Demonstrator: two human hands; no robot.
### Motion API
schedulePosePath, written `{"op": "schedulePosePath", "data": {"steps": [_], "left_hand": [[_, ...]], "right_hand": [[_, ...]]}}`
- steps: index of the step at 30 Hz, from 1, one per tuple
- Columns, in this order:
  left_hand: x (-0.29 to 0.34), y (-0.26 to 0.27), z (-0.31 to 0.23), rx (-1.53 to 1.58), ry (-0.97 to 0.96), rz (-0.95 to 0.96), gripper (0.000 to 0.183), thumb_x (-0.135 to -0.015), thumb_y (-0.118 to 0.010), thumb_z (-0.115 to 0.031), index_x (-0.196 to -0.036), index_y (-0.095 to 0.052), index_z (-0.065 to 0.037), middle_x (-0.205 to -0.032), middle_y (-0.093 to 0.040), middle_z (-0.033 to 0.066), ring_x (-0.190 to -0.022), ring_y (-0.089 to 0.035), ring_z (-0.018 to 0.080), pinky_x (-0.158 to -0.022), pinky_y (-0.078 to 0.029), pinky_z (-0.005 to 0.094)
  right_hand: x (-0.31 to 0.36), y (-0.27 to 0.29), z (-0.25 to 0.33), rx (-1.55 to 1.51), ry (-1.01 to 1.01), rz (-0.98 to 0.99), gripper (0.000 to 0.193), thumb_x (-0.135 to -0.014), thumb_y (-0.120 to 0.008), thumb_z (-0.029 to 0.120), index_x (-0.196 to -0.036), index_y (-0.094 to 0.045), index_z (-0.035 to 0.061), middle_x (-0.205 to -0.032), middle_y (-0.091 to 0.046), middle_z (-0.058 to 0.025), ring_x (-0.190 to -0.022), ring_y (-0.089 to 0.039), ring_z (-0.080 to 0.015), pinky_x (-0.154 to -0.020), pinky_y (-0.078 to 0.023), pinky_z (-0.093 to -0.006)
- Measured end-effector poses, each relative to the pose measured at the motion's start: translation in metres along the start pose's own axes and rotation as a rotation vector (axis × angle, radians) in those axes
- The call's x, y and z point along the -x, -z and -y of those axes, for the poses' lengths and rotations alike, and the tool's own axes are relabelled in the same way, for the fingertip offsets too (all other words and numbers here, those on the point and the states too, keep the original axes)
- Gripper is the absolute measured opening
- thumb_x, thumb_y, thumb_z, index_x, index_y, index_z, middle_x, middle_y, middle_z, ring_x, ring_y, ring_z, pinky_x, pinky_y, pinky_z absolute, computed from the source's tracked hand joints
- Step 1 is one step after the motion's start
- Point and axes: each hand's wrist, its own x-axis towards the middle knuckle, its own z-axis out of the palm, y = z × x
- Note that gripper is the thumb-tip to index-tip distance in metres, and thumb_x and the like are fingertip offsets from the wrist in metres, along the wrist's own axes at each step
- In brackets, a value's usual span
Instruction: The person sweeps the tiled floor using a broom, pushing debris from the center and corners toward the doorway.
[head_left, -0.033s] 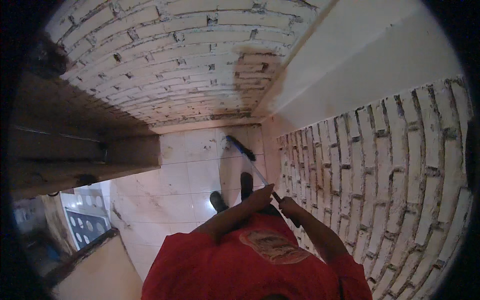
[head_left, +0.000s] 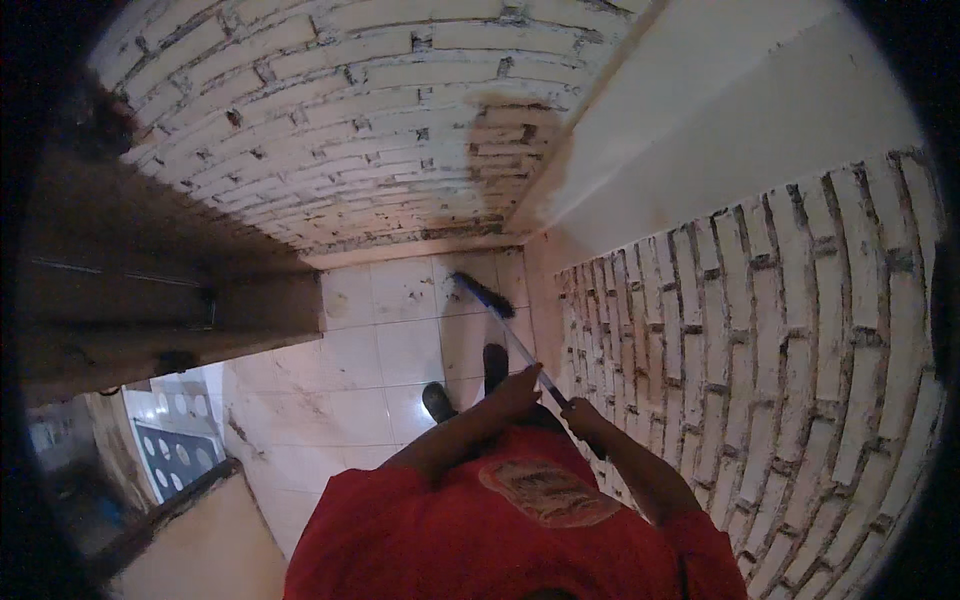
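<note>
A push broom (head_left: 520, 347) slants from my body toward the far wall. Its blue head with dark bristles (head_left: 487, 297) rests on the tiled floor near the far right corner. My left hand (head_left: 521, 389) is closed round the middle part of the pale handle. Nearer the dark upper end, my right hand (head_left: 583, 417) grips the same handle. Both forearms reach in from the red shirt (head_left: 480, 525). The exact placing of the fingers is too small and dim to make out.
White brick walls (head_left: 380, 120) rise ahead and at the right (head_left: 760, 330). Dirt marks spot the pale tiles (head_left: 350, 355). My dark shoes (head_left: 438, 402) stand just behind the broom head. A dark wooden structure (head_left: 130, 300) and a panel with round holes (head_left: 180, 455) lie left.
The broom head has shifted very slightly to the right. Both hands keep their hold on the handle, and my feet stay in place.
</note>
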Motion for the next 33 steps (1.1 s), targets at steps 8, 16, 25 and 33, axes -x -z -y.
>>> {"op": "schedulePosePath", "data": {"steps": [8, 16, 25, 33], "left_hand": [[0.117, 0.084, 0.174, -0.173, 0.404, -0.17, 0.054, -0.083, -0.062, -0.036, -0.123, -0.049, -0.003, -0.126, -0.052, 0.0182, -0.119, -0.05, 0.0311, -0.1, -0.04, 0.0389], [0.235, 0.092, 0.167, -0.175, 0.684, -0.405, 0.038, -0.082, -0.066, -0.032, -0.105, -0.055, -0.004, -0.098, -0.064, 0.0183, -0.096, -0.061, 0.0348, -0.083, -0.048, 0.0423], [0.178, 0.079, 0.121, 0.021, 0.457, -0.451, 0.034, -0.085, -0.064, -0.029, -0.106, -0.058, -0.002, -0.106, -0.064, 0.0166, -0.098, -0.062, 0.0319, -0.087, -0.048, 0.0397], [0.078, 0.157, 0.014, 0.05, 0.274, -0.432, 0.029, -0.089, -0.062, -0.025, -0.11, -0.058, -0.005, -0.11, -0.063, 0.0129, -0.106, -0.059, 0.0289, -0.087, -0.048, 0.0401]], "right_hand": [[0.024, 0.049, -0.005, 0.375, 0.298, -0.14, 0.031, -0.091, -0.047, 0.024, -0.114, -0.053, 0.0041, -0.093, -0.064, -0.0218, -0.085, -0.063, -0.0386, -0.072, -0.049, -0.05], [-0.107, 0.115, 0.049, 0.523, 0.406, -0.258, 0.025, -0.085, -0.054, 0.02, -0.101, -0.061, 0.0018, -0.087, -0.066, -0.0188, -0.076, -0.065, -0.0344, -0.069, -0.053, -0.0474], [-0.063, 0.088, -0.023, 0.095, 0.245, -0.291, 0.034, -0.088, -0.053, 0.034, -0.099, -0.06, 0.0027, -0.093, -0.064, -0.0224, -0.086, -0.064, -0.0389, -0.073, -0.05, -0.0506], [-0.075, 0.111, 0.011, 0.396, 0.139, -0.315, 0.032, -0.09, -0.049, 0.031, -0.101, -0.061, 0.0029, -0.091, -0.065, -0.0201, -0.086, -0.064, -0.0377, -0.075, -0.051, -0.0488]]}}
